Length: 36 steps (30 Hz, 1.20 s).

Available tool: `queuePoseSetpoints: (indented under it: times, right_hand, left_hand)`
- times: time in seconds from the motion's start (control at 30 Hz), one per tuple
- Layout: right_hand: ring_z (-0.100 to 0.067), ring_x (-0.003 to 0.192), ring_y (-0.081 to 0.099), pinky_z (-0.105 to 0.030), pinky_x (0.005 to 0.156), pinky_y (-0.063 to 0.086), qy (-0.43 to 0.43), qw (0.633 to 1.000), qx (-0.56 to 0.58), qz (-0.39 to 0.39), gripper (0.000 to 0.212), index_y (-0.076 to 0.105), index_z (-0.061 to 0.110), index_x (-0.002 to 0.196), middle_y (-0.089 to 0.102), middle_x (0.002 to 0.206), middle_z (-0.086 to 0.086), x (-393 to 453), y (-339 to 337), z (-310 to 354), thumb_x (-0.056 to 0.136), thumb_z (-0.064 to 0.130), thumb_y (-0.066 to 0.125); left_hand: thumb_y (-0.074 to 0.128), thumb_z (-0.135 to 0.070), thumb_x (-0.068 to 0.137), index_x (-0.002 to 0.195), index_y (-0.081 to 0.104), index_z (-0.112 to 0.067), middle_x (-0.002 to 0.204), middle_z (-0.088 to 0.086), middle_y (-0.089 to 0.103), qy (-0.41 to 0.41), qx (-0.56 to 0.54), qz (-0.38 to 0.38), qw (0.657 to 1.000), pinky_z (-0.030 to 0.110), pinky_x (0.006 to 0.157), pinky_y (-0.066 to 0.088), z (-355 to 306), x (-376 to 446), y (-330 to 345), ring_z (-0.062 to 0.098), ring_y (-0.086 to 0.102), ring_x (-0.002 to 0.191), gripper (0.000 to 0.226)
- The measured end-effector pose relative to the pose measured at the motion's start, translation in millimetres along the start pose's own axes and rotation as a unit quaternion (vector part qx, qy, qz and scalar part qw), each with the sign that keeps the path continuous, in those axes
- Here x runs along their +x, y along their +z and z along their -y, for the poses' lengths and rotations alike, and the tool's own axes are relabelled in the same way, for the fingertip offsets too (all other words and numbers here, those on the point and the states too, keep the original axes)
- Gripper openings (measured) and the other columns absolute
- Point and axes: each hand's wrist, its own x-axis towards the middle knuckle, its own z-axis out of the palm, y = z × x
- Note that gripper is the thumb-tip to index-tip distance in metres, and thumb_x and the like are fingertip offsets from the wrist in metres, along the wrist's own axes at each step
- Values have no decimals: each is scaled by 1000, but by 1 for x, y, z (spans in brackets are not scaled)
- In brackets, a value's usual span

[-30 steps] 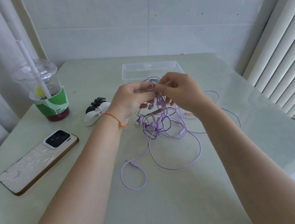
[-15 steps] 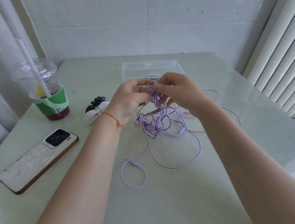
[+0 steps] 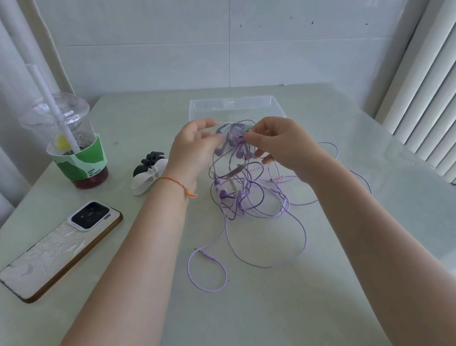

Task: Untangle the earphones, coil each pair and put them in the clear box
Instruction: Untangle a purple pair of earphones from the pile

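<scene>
hands parted slightly | both pinch earphones (image 3: 249, 187) tangle | clear box (image 3: 235, 107) empty

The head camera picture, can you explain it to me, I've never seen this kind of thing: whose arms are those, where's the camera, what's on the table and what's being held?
There is no machine here. The camera is worn on a person's head and looks forward and down, so the two bare arms reaching in from the bottom are that person's own.

The left hand and right hand are raised over a pale table, both pinching the top of a tangle of purple earphones. Part of the cable hangs down and loops onto the table.

Just behind the hands is a clear box. To the left lie a phone face down, an iced drink cup with a straw, and a small black and white object I can't identify.
</scene>
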Motion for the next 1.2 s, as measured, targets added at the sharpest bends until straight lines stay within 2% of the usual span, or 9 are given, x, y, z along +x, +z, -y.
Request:
queuePoseSetpoints:
  times: [0.07, 0.17, 0.43, 0.57, 0.8, 0.93, 1.03, 1.1, 1.2]
  right_hand:
    - [-4, 57, 49, -15, 55, 40, -14, 999, -36, -34, 16, 65, 12, 82, 57, 66, 6, 2, -1, -1, 90, 26, 68]
    - [2, 42, 39, -9, 43, 28, -32, 995, -70, -60, 22, 69, 10, 82, 48, 47, 18, 2, -1, -1, 90, 30, 68]
    - [-2, 47, 34, -16, 47, 27, -41, 993, -99, -41, 21, 65, 12, 82, 40, 56, 11, 1, 1, 1, 92, 31, 64]
    - [-9, 56, 39, -22, 53, 31, -41, 993, -104, -30, 24, 68, 10, 87, 51, 67, 2, 0, 1, 3, 94, 32, 60]
    - [-3, 46, 38, -18, 49, 29, -41, 989, -120, -73, 24, 69, 6, 86, 46, 60, 5, 4, -1, -1, 94, 28, 62]
    - [-8, 58, 42, -12, 47, 30, -50, 986, -151, -43, 24, 70, 5, 93, 53, 68, 4, 4, 0, -2, 95, 27, 61]
    - [-16, 75, 51, -19, 63, 39, -51, 984, -167, -26, 23, 68, 7, 97, 64, 87, -5, 4, -2, -1, 94, 28, 62]
    - [-17, 78, 54, -26, 67, 41, -50, 987, -154, -12, 20, 67, 10, 94, 67, 90, -7, 3, -5, 0, 93, 29, 63]
    - [-11, 72, 57, -22, 64, 41, -26, 996, -87, 20, 16, 63, 18, 83, 65, 80, 5, 0, -6, 3, 94, 28, 59]
  left_hand:
    - [68, -20, 86, 88, 67, -21, 72, -6, 60, -10, -10, -12, 1000, 26, 67, 42, -1, 0, 1, 14, 53, 71, 2]
    - [75, -33, 81, 70, 68, -8, 59, 0, 58, 20, 25, -17, 999, 25, 62, 41, 1, -3, 5, 15, 50, 59, 28]
    - [78, -26, 81, 89, 73, -7, 75, 2, 69, 5, 90, 97, 991, 22, 61, 41, 4, -6, 4, 12, 58, 69, 21]
    - [77, -25, 82, 90, 75, -17, 76, -9, 72, -41, 65, 162, 984, 21, 67, 42, 1, -10, 3, 2, 61, 73, 12]
    - [82, -19, 74, 74, 66, -17, 72, 1, 63, -50, 28, 95, 994, 28, 69, 42, 0, -8, 0, 15, 58, 75, 16]
    - [70, -8, 85, 76, 56, -17, 70, 4, 61, -60, -102, 104, 987, 25, 59, 41, -2, -7, 1, 17, 58, 68, 19]
    - [62, -11, 92, 82, 60, -16, 73, 4, 67, -69, -176, 107, 976, 27, 62, 45, -3, -6, -2, 20, 64, 71, 11]
    - [61, -8, 92, 83, 62, -13, 71, 4, 67, -63, -183, 86, 977, 24, 57, 48, -3, -5, -3, 17, 63, 62, 10]
    - [60, -4, 91, 81, 59, -14, 47, -7, 48, -50, -128, 34, 990, 19, 47, 36, 1, -4, 0, 8, 40, 40, 15]
